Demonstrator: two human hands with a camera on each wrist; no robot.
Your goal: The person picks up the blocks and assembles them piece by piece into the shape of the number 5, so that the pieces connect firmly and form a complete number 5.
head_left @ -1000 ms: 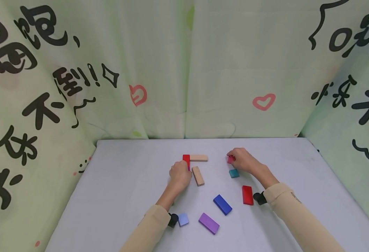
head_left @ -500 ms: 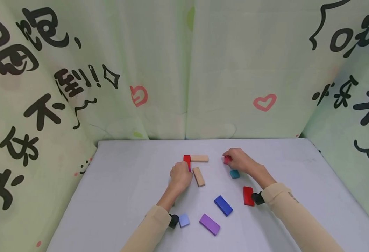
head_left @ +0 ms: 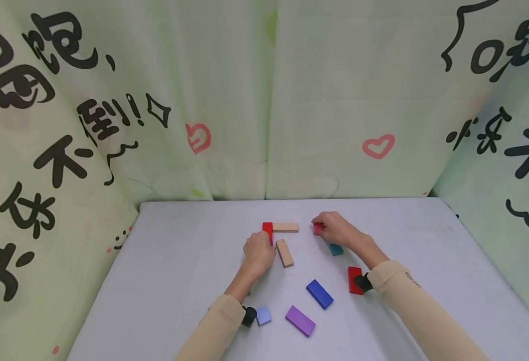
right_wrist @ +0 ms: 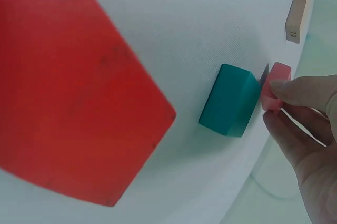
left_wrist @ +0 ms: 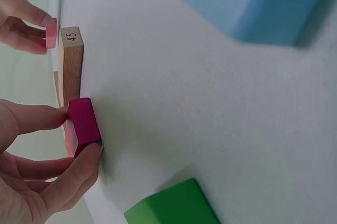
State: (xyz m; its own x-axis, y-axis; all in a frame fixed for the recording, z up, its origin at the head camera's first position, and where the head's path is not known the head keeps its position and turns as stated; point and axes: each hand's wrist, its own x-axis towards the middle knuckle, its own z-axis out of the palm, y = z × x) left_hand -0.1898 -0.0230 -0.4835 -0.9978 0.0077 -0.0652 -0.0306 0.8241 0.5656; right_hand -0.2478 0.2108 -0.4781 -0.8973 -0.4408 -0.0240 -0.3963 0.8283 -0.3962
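My left hand (head_left: 258, 251) pinches a magenta block (left_wrist: 84, 124) between thumb and fingers, low over the table, as the left wrist view shows. Just beyond it lies a red block (head_left: 268, 228), touching the end of a plain wooden block (head_left: 286, 227). A second wooden block (head_left: 284, 253) lies slantwise right beside the hand. My right hand (head_left: 337, 230) holds a small pink block (right_wrist: 276, 84) by its sides, with thumb and fingertips. Close to that hand is a teal block (right_wrist: 229, 100), partly covered by it in the head view.
Nearer on the white table (head_left: 178, 260) lie a blue block (head_left: 320, 294), a purple block (head_left: 300, 321) and a light blue block (head_left: 263, 316). Another red block (head_left: 354, 281) sits by the right wrist. A green block (left_wrist: 176, 205) shows below the left hand. Curtains hang behind.
My right hand has moved left with the pink block, towards the wooden blocks, and now partly covers the teal block. The left hand has stayed in place.
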